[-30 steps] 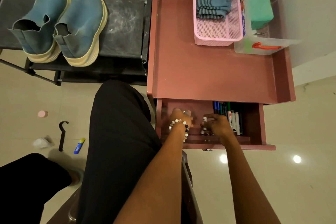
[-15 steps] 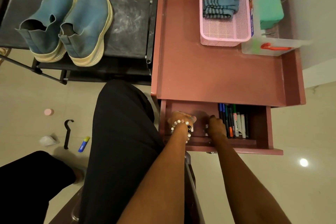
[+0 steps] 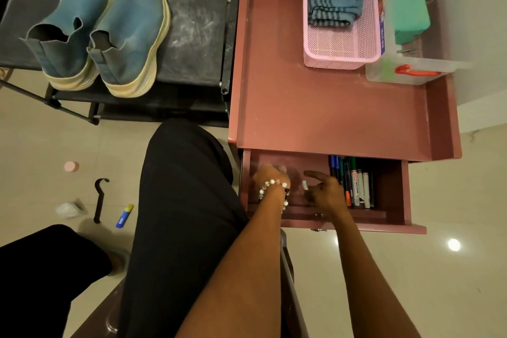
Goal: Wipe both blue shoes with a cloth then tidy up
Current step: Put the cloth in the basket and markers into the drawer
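Cloth (image 3: 332, 7) folded in pink basket (image 3: 341, 59) on far counter (image 3: 315, 107), pens (image 3: 354, 181) in open drawer (image 3: 395, 192) — both hands inside, left hand (image 3: 270, 177) grip unclear, right hand (image 3: 325, 192) loosely spread, shoes (image 3: 101, 27) on rack (image 3: 194, 35) at left.

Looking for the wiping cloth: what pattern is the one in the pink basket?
The cloth has blue-grey and dark stripes, seen in the head view.

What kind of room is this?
Probably a home entryway or bedroom corner: blue shoes sit on a black shoe rack, beside a pink desk whose open drawer holds markers.
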### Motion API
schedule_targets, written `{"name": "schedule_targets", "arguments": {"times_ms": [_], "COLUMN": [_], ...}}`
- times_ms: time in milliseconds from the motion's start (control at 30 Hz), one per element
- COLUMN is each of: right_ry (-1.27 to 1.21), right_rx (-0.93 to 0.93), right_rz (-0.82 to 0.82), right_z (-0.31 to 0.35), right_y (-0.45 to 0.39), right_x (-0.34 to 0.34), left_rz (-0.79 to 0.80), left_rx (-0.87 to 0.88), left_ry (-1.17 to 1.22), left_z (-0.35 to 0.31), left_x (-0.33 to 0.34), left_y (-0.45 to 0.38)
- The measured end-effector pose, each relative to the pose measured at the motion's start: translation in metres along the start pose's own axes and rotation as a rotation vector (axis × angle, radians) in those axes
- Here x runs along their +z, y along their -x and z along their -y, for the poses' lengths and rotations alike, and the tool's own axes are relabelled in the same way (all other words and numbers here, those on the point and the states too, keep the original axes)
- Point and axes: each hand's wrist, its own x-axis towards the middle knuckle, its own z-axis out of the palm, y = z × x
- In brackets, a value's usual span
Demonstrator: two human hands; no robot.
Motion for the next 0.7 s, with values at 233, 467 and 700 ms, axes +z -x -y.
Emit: {"name": "schedule_targets", "arguments": {"times_ms": [233,467,700], "right_ry": [0.592,0.675,-0.018], "right_rx": [0.001,0.030,-0.005], "right_rz": [-0.071,-0.091,-0.277], "right_z": [-0.005,-0.007,0.028], "right_y": [-0.026,-0.026,0.016], "right_x": [0.035,0.031,0.011], "left_rz": [0.093,0.141,0.183], "left_rx": [-0.019,0.066,0.127], "left_ry": [-0.037,-0.106,-0.073], "left_z": [0.001,-0.001,-0.025], "left_x": [-0.004,-0.014,-0.040], "left_y": [-0.016,-0.004,0.025]}}
